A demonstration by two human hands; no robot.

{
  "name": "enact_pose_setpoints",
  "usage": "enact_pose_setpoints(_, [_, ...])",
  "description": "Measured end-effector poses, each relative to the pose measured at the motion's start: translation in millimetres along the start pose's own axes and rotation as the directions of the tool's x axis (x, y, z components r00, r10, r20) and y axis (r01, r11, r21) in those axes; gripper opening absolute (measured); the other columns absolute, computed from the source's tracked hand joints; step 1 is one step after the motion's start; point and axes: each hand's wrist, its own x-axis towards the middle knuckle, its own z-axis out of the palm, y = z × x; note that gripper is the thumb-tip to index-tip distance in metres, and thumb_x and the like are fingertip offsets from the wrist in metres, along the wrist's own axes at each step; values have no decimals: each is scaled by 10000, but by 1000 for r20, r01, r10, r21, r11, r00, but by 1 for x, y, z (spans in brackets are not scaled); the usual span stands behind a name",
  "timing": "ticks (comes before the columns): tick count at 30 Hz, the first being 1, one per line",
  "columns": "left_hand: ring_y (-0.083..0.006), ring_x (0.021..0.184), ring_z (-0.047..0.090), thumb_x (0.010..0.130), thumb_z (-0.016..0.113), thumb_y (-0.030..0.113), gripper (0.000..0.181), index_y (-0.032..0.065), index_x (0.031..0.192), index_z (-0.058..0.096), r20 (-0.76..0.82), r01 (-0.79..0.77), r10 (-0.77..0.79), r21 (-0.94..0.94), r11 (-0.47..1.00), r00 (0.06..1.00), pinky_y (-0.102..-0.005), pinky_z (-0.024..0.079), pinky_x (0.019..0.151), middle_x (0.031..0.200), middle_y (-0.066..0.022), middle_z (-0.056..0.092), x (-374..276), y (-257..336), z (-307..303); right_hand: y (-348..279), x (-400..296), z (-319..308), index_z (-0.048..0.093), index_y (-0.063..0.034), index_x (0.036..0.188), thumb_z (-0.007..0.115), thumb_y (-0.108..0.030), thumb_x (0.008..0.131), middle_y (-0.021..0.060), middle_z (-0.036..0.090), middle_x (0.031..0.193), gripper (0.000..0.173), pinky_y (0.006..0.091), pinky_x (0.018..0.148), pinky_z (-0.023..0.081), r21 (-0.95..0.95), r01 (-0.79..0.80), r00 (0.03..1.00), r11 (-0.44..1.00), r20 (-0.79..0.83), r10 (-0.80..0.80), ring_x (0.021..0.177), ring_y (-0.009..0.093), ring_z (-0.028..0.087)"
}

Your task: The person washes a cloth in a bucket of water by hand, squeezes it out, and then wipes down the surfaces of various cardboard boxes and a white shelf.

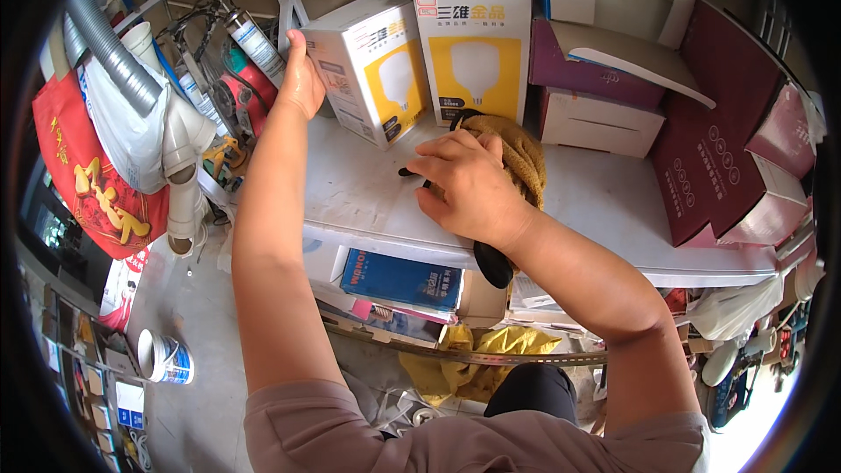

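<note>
My left hand [305,84] is against the left side of a white and yellow light bulb box [394,79], its thumb raised. Its other fingers are mostly hidden behind the carton. That box stands at an angle on a white shelf [348,190]. A second, similar bulb box [476,46] stands upright just right of it, facing me. In front of this pair, my right hand [466,184] has its fingers bent over a bunched brown cloth [525,157] with black parts. One black end of the cloth hangs past the shelf's front edge.
Purple cartons [709,144] and an open-flapped box [617,20] fill the shelf's right side. At left hang a red bag [98,171] and grey pipe fittings [181,144], beside spray cans [256,46]. Below lies a blue box [401,279]. A white bucket [164,358] stands on the floor.
</note>
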Motion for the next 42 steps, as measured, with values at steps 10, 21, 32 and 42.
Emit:
enact_pose_setpoints(10, [-347,1336,152,526,856,445,1410,-31,1363,-175,-298,104,139,673,732,944,-391,226,1082,1395,-303,86,-40,23,90,5,-4,0,665,-99,913,637,-150,680,25,616,1015,241,429,834,328,1,-24,999,1000,-32,24,1014,220,517])
enact_pose_setpoints(21, [-255,1150,440,661,786,180,1076,44,1385,3,-300,-129,316,509,851,900,-393,429,916,1285,-204,354,-146,97,64,5,1,-4,659,-132,992,643,-189,704,31,612,1091,293,422,834,330,-88,40,993,995,-105,-49,1037,220,522])
enact_pose_setpoints(32, [-286,1249,363,493,816,195,1292,79,1419,-77,-60,-121,290,815,566,955,-418,298,1022,1353,-170,330,-500,164,23,-165,-7,24,231,-77,1429,803,-371,606,148,338,1419,1045,420,982,326,806,236,891,543,43,-452,1263,287,377])
enact_pose_setpoints(42, [-223,1263,307,664,744,24,1063,103,1424,4,-533,247,337,749,615,776,-358,266,1034,1349,-121,309,-772,166,14,-414,-47,179,30,-43,1449,811,-229,632,164,158,1481,1145,391,1077,228,902,323,294,285,191,-937,1362,283,191])
